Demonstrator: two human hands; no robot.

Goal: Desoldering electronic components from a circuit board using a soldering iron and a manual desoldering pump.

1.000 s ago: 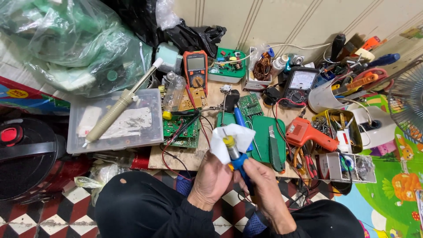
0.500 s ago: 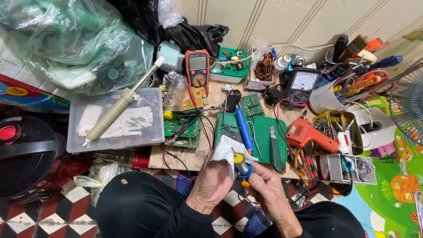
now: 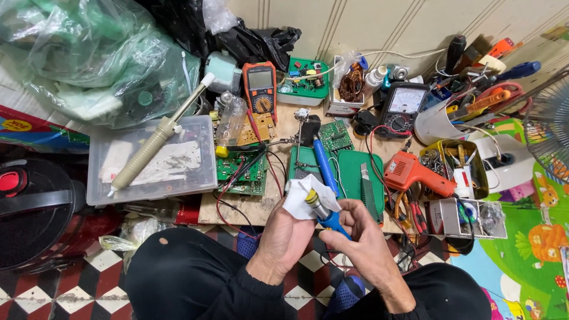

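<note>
My left hand (image 3: 285,232) is closed on a white tissue (image 3: 299,200), wrapped around the metal tip end of a blue-handled tool (image 3: 323,212). My right hand (image 3: 359,237) grips that tool's blue handle just below the tissue. Both hands hover over the front edge of a small wooden board (image 3: 249,208), above my dark-trousered knees. A second blue-handled tool (image 3: 325,167) lies on the green mat (image 3: 353,178) just beyond my hands.
A clear plastic box (image 3: 195,155) carries a cream desoldering pump (image 3: 155,141). Green circuit boards (image 3: 243,169), an orange multimeter (image 3: 259,88), an analogue meter (image 3: 402,105), an orange glue gun (image 3: 412,173), tool tubs and wires crowd the board. Plastic bags sit left, a fan right.
My hands with the tissue and the tool have come down and toward me, off the green mat. The tissue has been bunched lower around the tool's tip.
</note>
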